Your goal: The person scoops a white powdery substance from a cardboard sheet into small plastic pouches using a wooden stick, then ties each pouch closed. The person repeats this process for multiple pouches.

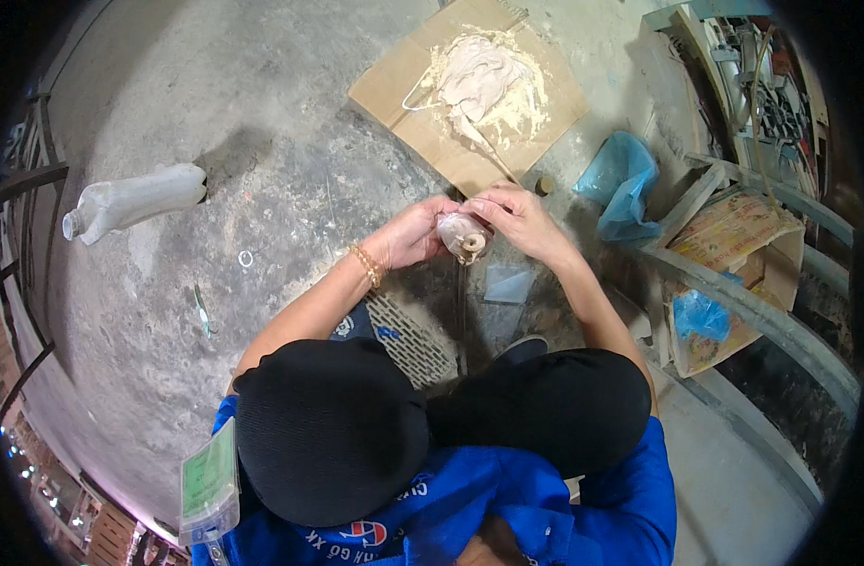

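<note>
A small rounded piece [467, 238] with a pale, ring-shaped end and beige smears is held up between my hands; its exact kind I cannot tell. My left hand [418, 231] is closed on its left side. From the right, the bent fingers of my right hand [521, 219] grip its upper edge. Just beyond the hands lies a cardboard sheet [394, 92] on the floor. On it is a spread mound of pinkish-beige paste [484, 75] with yellowish powder around it. A thin stick [488, 151] runs from the paste toward my right hand.
A whitish plastic bottle [139, 200] lies on the concrete at left, with a thin pointed tool [202, 309] nearer me. At right are a blue plastic bag [625, 179], a cardboard box [734, 241] and metal rails [771, 325]. A clear plastic sheet [509, 284] lies below my hands.
</note>
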